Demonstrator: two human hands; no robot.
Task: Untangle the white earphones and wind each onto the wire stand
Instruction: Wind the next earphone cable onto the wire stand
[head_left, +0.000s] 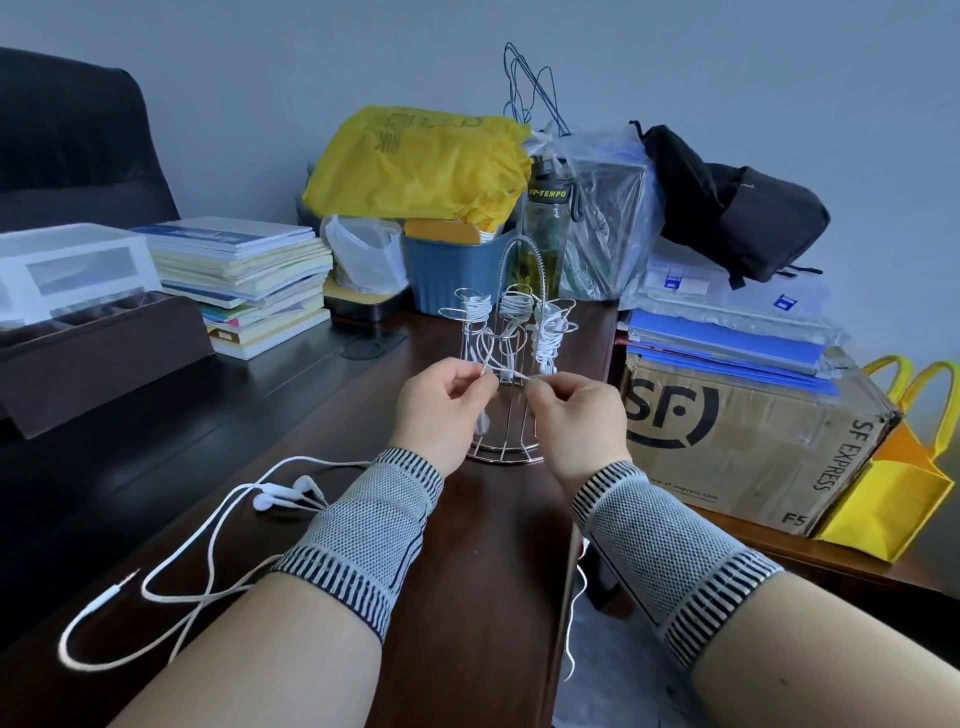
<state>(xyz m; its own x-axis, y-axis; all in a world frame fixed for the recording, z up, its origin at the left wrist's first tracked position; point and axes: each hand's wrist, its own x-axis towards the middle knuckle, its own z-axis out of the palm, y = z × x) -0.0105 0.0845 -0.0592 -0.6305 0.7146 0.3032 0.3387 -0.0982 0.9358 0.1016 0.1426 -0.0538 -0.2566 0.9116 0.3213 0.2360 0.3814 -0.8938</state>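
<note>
White cord is the working material: one short stretch of earphone cable (506, 373) is pinched between two hands directly in front of the wire stand (506, 364). The left hand (441, 410) has its fingers curled with thumb and forefinger closed on the cable's left end; the right hand (574, 415) is curled likewise and pinches the right end. Each wrist carries one grey knitted wrist sleeve (374, 525). The wire stand sits upright on the dark wooden desk (467, 597), and three bundles of wound earphones (548, 332) are counted on its upper arms. One loose earphone set (208, 551) lies on the desk to the near left of the stand, its two earbuds side by side and its plug at the far end of the cord. Both hands cover the stand's lower middle section. Behind the stand: one blue tub (452, 270), one yellow bag (415, 166) on top of it, and one bottle (545, 228). Left of the stand: one stack of books (249, 280). Right of the stand: one cardboard box (748, 441) and one black backpack (737, 208).
</note>
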